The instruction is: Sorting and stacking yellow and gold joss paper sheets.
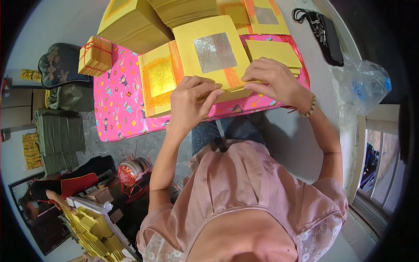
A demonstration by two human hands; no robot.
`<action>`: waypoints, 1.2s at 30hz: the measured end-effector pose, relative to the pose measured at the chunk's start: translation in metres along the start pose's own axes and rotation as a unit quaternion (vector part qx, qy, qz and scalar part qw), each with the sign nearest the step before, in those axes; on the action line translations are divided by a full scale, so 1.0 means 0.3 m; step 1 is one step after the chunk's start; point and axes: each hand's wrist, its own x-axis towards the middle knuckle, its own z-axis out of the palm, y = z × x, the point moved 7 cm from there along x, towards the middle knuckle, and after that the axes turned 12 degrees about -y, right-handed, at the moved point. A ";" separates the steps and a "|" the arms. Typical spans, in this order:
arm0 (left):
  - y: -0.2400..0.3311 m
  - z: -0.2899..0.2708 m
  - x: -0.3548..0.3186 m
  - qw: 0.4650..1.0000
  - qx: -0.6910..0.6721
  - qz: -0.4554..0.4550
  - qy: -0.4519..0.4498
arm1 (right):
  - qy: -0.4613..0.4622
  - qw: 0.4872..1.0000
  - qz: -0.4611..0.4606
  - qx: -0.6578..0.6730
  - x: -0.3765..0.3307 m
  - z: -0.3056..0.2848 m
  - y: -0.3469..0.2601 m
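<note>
A yellow paper sheet with a silver foil square and an orange band lies at the near middle of the table. My left hand pinches its near edge, thumb against fingertips. The near right corner is between the thumb and fingers of my right hand, which wears a bead bracelet at the wrist. Left of this sheet is a stack of yellow paper with a gold foil square on top, partly covered by the sheet. Plain yellow paper lies to the right, partly behind my right hand.
Tall stacks of yellow paper stand at the table's far side. A red-tied bundle sits at its left corner, on a pink patterned cover. Right are a black pouch with keys and a plastic bag. Another person works lower left.
</note>
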 end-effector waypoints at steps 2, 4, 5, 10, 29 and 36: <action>-0.005 -0.002 -0.003 1.000 0.004 -0.010 0.006 | -0.008 0.999 0.022 0.034 0.002 -0.001 0.006; -0.008 -0.002 0.000 1.000 -0.004 -0.013 0.014 | -0.005 0.999 0.019 0.042 0.007 -0.004 0.011; -0.009 -0.004 0.000 1.000 -0.011 -0.015 0.021 | 0.000 0.999 0.017 0.051 0.010 -0.007 0.013; -0.012 -0.003 0.003 0.999 -0.014 -0.020 0.026 | -0.001 0.997 0.024 0.067 0.019 -0.007 0.022; -0.023 -0.027 0.028 0.998 -0.022 -0.056 0.017 | 0.058 0.998 -0.008 -0.030 0.040 -0.019 -0.034; 0.080 -0.115 0.052 0.964 0.175 0.088 0.178 | 0.080 0.996 0.019 -0.025 0.142 -0.093 0.030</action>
